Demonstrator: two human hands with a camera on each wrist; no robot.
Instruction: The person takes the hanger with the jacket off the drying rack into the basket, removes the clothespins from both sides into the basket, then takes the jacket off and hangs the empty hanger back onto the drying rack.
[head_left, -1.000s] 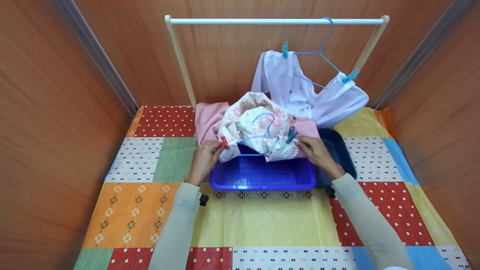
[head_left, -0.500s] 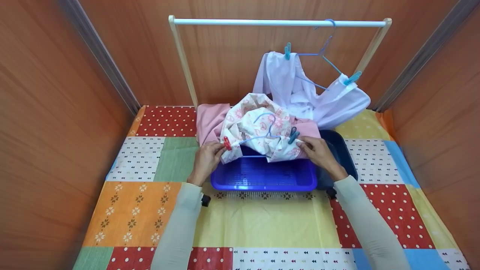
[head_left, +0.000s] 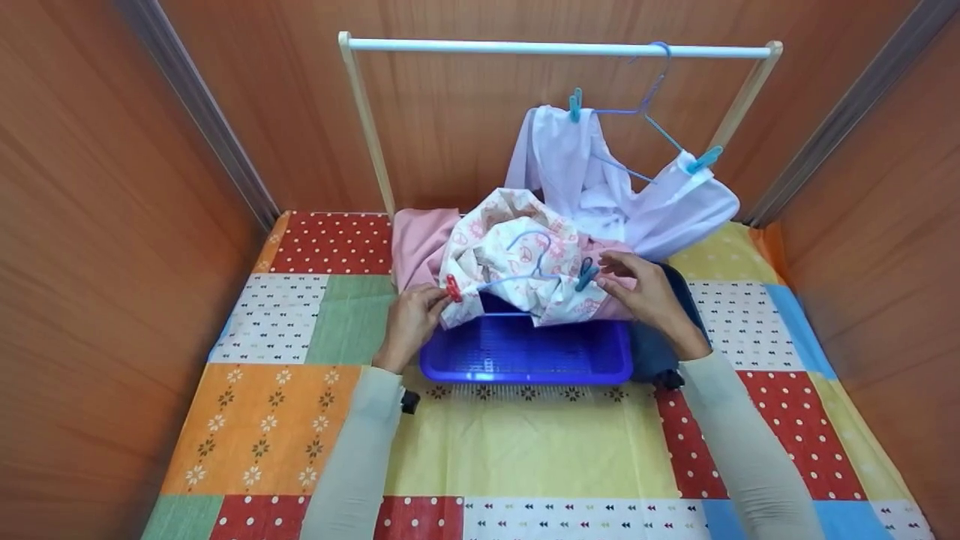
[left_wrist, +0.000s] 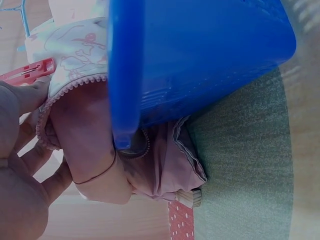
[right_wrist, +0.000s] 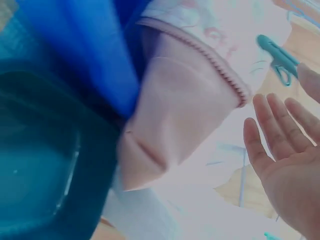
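A white garment with a pink print (head_left: 517, 247) and pink trimmed edge lies bunched over the blue basket (head_left: 525, 367), partly covering it. A blue wire hanger (head_left: 540, 262) lies on it, with a red clothespin (head_left: 453, 288) at its left end and a dark teal clothespin (head_left: 587, 274) at its right. My left hand (head_left: 412, 319) pinches the garment's edge just beside the red clothespin; its thumb lies along the clip in the left wrist view. My right hand (right_wrist: 290, 135) is spread beside the teal clothespin, its fingers off the cloth.
Pink cloth (head_left: 421, 240) lies beneath the printed garment. A dark tub (head_left: 679, 300) stands right of the basket. Behind, a white garment (head_left: 570, 161) hangs by light teal clothespins from a hanger on the rack's white rail (head_left: 495, 46). Wooden panels (head_left: 97, 262) enclose the patchwork-covered surface.
My right hand has let go of the garment's right edge and opened, shifting slightly up and to the right. My left hand keeps its pinch in nearly the same place.
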